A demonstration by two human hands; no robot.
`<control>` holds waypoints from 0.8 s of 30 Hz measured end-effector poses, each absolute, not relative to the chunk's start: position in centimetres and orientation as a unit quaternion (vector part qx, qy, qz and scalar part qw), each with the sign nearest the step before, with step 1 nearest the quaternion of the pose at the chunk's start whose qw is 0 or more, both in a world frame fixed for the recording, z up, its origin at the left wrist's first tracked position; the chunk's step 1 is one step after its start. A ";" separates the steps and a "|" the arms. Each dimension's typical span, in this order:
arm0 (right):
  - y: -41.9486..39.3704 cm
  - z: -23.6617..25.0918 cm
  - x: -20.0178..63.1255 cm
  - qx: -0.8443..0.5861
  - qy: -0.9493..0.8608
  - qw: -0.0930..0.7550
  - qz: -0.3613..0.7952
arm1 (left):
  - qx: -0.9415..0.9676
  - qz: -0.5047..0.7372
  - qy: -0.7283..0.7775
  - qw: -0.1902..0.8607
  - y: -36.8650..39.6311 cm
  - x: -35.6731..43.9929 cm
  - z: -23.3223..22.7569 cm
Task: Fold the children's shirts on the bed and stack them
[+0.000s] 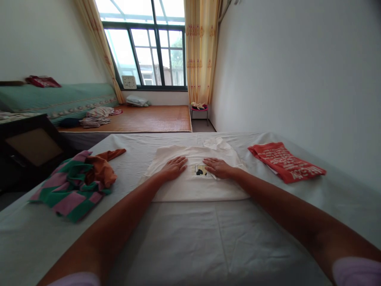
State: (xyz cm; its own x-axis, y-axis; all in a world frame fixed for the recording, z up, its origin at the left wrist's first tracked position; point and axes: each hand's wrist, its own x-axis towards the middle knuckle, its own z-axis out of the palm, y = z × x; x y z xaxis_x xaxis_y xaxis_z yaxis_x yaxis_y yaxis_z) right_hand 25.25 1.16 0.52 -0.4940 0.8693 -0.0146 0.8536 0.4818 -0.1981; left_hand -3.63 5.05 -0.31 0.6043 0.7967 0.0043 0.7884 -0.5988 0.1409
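Observation:
A white T-shirt (196,190) lies spread on the pale sheet, with a small yellow and black print (201,171) near its middle. My left hand (174,168) rests flat on the shirt to the left of the print, fingers stretched out. On the print's right side my right hand (219,168) also lies flat, its fingertips touching the print's edge. Neither hand grips the cloth. The shirt's far right part (218,143) is bunched and wrinkled.
A folded red garment with white lettering (287,162) lies to the right. Crumpled green, pink and orange clothing (79,182) lies on the left. Beyond the sheet-covered surface (190,238) stand a mat-covered bed (160,117), a dark cabinet (32,143) and a small stool (200,108).

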 end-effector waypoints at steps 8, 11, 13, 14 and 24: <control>2.8 -1.4 30.0 -0.596 -0.802 0.032 0.033 | 0.812 -0.004 0.582 0.024 8.4 -10.9 -0.7; 2.9 -1.6 29.9 -0.613 -0.789 0.034 0.022 | 0.789 -0.007 0.615 0.020 9.0 -12.0 -0.3; 2.8 -1.7 29.8 -0.617 -0.786 0.038 0.016 | 0.771 -0.018 0.636 0.020 9.3 -12.3 0.4; 2.8 -1.7 29.7 -0.618 -0.785 0.040 0.013 | 0.756 -0.029 0.653 0.018 9.5 -12.3 0.9; 2.5 -1.5 29.5 -0.640 -0.767 0.057 0.004 | 0.892 0.024 0.452 0.010 7.0 1.3 1.1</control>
State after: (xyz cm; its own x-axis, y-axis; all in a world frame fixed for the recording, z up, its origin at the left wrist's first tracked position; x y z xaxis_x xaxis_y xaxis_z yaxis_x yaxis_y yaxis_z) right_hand 29.45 2.52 -1.54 -0.1752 0.9811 0.0822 0.9801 0.1817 -0.0794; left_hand 1.26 7.01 1.12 0.5899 0.8068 0.0333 0.8059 -0.5908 0.0394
